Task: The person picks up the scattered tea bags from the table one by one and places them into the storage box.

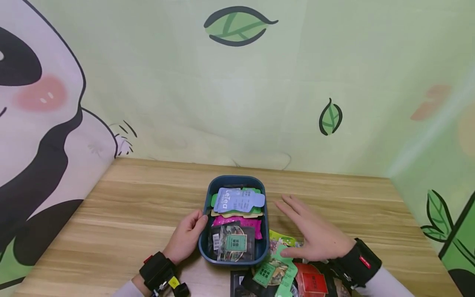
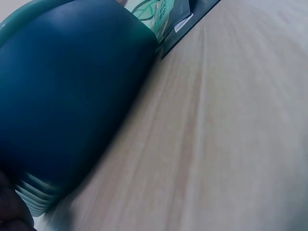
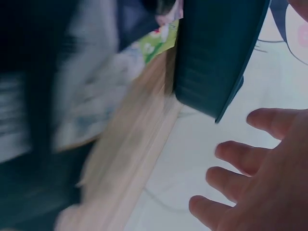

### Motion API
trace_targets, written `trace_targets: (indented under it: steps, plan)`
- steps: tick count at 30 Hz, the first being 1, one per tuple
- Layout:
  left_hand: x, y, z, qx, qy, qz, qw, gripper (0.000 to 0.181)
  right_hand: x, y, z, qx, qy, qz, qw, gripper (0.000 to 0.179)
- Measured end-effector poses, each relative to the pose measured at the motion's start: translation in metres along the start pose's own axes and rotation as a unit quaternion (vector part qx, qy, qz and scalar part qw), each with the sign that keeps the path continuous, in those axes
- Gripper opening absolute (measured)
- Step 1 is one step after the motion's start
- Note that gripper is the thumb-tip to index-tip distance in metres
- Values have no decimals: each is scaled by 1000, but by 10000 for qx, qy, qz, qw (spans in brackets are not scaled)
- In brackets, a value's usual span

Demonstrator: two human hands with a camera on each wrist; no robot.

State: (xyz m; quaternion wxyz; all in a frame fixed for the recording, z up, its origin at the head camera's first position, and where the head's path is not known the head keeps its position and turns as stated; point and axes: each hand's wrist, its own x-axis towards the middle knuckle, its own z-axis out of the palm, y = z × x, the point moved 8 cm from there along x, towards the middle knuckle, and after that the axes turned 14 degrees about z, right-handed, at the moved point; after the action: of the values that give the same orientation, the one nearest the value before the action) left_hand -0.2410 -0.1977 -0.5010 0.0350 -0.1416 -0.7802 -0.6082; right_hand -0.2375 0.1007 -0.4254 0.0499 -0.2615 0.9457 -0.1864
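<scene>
A dark blue plastic storage bin (image 1: 202,247) stands on the wooden table, with several packets inside. At its far end lies a light blue LeTea packet (image 1: 237,200), over green and beige ones. Nearer are a magenta packet (image 1: 257,225) and a black packet with a green label (image 1: 236,243). My left hand (image 1: 187,235) holds the bin's left rim, thumb on top; its fingertips (image 2: 12,207) show by the bin's wall in the left wrist view. Spread and holding nothing, my right hand (image 1: 315,235) hovers right of the bin, over loose packets.
Against the bin's near right corner lie a black-and-green packet (image 1: 272,272), a red-labelled packet (image 1: 313,282) and a yellow-green packet (image 1: 282,238). The wooden table (image 1: 141,206) meets a printed backdrop (image 1: 167,82) at its far edge. The right wrist view is partly blurred.
</scene>
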Motion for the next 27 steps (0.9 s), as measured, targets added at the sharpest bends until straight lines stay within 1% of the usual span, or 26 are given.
trace_targets:
  steps: [2, 4, 8, 10, 12, 15, 17, 18, 21, 23, 27]
  plan:
    - [0, 1, 0, -16, -5, 6, 10000, 28, -13, 9, 1, 24, -54, 186, 9998, 106]
    - [0, 1, 0, -7, -17, -22, 10000, 28, -29, 17, 2, 0, -39, 273, 9996, 105]
    - [-1, 1, 0, 2, -5, -46, 10000, 28, -58, 30, 7, -222, -23, 479, 9986, 101]
    - [-1, 1, 0, 14, -6, -82, 10000, 28, -71, 36, 12, -318, -160, 658, 9972, 101]
    - [-1, 5, 0, 35, -15, -102, 9999, 27, -81, 42, 18, -383, -380, 873, 9947, 101]
    - [-2, 16, 0, 43, -50, -62, 10000, 26, -94, 46, 28, -471, -649, 967, 9921, 98]
    - [-2, 25, 0, 31, -76, -26, 10000, 26, -100, 45, 33, -531, -721, 871, 9922, 95]
    - [-3, 29, 0, 37, -89, -17, 10000, 25, -103, 44, 34, -599, -694, 786, 9927, 92]
    - [-4, 38, 0, 68, -105, 48, 9999, 25, -109, 40, 36, -728, -454, 494, 9951, 84]
    - [-4, 40, 0, 97, -95, 55, 9999, 25, -113, 38, 36, -769, -293, 349, 9960, 79]
    - [-4, 37, 0, 136, -40, 109, 9998, 25, -116, 37, 35, -722, -195, 252, 9969, 73]
